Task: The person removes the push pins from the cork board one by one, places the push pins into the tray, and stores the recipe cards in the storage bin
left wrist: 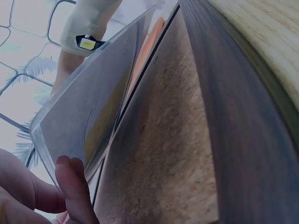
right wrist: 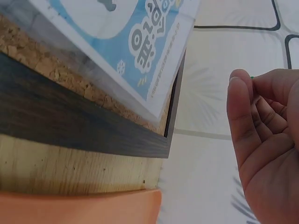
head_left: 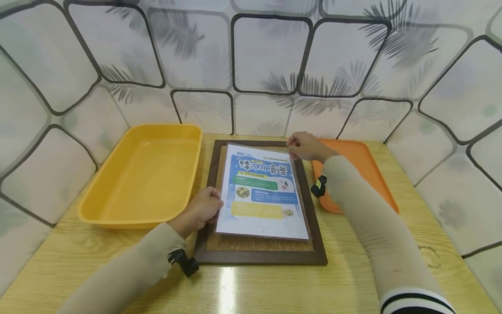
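Note:
A laminated sheet (head_left: 262,192) printed in blue, green and yellow lies over a cork board (head_left: 255,243) with a dark brown frame. My left hand (head_left: 201,207) pinches the sheet's left edge between thumb and fingers. In the left wrist view the sheet (left wrist: 93,102) slants up from the cork, with a gap beneath it. My right hand (head_left: 307,147) is by the sheet's upper right corner. Its thumb and forefinger pinch a small green thing (right wrist: 252,78), mostly hidden by the fingertips. In the right wrist view, that hand is apart from the sheet's corner.
A deep yellow tray (head_left: 94,216) stands left of the board, close by my left forearm. To the right lies a shallow orange tray (head_left: 364,174), partly under my right arm. A patterned wall covering (head_left: 270,56) rises behind the wooden table (head_left: 274,288).

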The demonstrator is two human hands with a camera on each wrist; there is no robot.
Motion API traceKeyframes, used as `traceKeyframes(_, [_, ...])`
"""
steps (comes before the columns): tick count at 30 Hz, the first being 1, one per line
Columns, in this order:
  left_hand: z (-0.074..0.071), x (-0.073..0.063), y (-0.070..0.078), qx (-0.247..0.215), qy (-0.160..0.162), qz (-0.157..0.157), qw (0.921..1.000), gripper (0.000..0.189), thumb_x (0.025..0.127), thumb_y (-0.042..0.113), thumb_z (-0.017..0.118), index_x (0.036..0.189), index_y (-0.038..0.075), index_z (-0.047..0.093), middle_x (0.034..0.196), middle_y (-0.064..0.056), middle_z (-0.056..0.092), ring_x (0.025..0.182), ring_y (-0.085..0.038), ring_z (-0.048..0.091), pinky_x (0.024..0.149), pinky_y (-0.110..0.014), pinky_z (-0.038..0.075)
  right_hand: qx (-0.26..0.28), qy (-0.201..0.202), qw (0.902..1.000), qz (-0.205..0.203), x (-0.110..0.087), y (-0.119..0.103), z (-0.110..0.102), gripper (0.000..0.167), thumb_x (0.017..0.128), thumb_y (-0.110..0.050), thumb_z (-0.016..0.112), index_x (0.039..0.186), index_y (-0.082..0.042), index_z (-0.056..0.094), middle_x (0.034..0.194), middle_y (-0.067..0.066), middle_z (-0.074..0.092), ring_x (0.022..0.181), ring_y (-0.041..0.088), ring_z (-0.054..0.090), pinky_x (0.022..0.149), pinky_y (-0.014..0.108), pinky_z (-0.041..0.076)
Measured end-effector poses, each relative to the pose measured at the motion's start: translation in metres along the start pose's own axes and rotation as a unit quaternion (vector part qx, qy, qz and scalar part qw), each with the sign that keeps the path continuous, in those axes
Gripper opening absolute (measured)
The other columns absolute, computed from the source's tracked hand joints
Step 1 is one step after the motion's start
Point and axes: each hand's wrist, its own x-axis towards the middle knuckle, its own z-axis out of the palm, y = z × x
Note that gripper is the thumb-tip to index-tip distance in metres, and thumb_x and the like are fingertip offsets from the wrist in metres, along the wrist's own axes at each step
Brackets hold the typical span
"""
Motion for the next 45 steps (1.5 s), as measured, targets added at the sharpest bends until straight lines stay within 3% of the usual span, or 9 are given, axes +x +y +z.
traceKeyframes(8, [-0.004, -0.003, 0.005, 0.006, -0.002, 0.005, 1.0, 0.019, 0.097, -0.001, 0.048, 0.116, -0.001, 0.047, 0.097, -0.016, 0.053, 0.074, -0.024, 0.056, 0.051, -0.031, 0.05, 0.004, 0.006, 1.0, 0.002, -0.006, 0.01, -0.007, 0.021, 0.094, -0.002, 0.05, 0.112, 0.01, 0.053, 0.092, 0.022, 0.064, 0.077, 0.025, 0.065, 0.077, 0.041, 0.056])
traceKeyframes(20, [-0.019, -0.006, 0.014, 0.004, 0.01, 0.016, 0.9998, 0.017, 0.099, 0.0, 0.047, 0.115, 0.001, 0.048, 0.096, -0.01, 0.047, 0.075, -0.019, 0.054, 0.052, -0.028, 0.047, 0.011, 0.021, 0.9997, 0.004, -0.019, 0.019, -0.014, 0.018, 0.096, -0.004, 0.049, 0.108, 0.007, 0.053, 0.089, 0.017, 0.062, 0.079, 0.029, 0.064, 0.079, 0.048, 0.055])
traceKeyframes(26, [-0.03, -0.008, 0.017, 0.012, 0.015, 0.021, 0.9996, 0.025, 0.1, 0.003, 0.046, 0.125, 0.0, 0.045, 0.1, -0.013, 0.046, 0.082, -0.021, 0.05, 0.06, -0.026, 0.043, 0.005, 0.021, 0.9998, 0.001, -0.024, 0.024, -0.017, 0.021, 0.097, -0.005, 0.046, 0.111, 0.01, 0.051, 0.093, 0.023, 0.062, 0.077, 0.025, 0.064, 0.078, 0.047, 0.055])
traceKeyframes(34, [-0.044, -0.011, 0.019, 0.024, 0.022, 0.014, 0.9994, 0.029, 0.101, 0.005, 0.047, 0.128, 0.0, 0.042, 0.109, -0.017, 0.052, 0.09, -0.025, 0.054, 0.064, -0.028, 0.046, 0.018, 0.018, 0.9995, 0.019, -0.031, 0.033, -0.019, 0.02, 0.097, -0.003, 0.047, 0.112, 0.01, 0.051, 0.1, 0.028, 0.061, 0.082, 0.032, 0.065, 0.079, 0.047, 0.055])
traceKeyframes(41, [-0.062, -0.017, 0.019, 0.008, 0.02, 0.02, 0.9996, 0.028, 0.101, 0.005, 0.044, 0.128, -0.001, 0.04, 0.107, -0.018, 0.053, 0.081, -0.023, 0.055, 0.061, -0.029, 0.048, 0.037, 0.028, 0.9989, 0.012, -0.035, 0.046, -0.022, 0.021, 0.096, -0.004, 0.049, 0.111, 0.01, 0.051, 0.092, 0.024, 0.062, 0.078, 0.032, 0.065, 0.075, 0.048, 0.056])
traceKeyframes(45, [-0.072, -0.015, 0.022, 0.007, 0.02, 0.033, 0.9992, 0.03, 0.102, 0.005, 0.042, 0.13, -0.002, 0.038, 0.106, -0.018, 0.052, 0.077, -0.022, 0.053, 0.06, -0.03, 0.049, 0.033, 0.03, 0.9987, 0.023, -0.041, 0.052, -0.031, 0.024, 0.099, -0.007, 0.045, 0.114, 0.011, 0.048, 0.097, 0.025, 0.061, 0.089, 0.041, 0.064, 0.08, 0.051, 0.054])
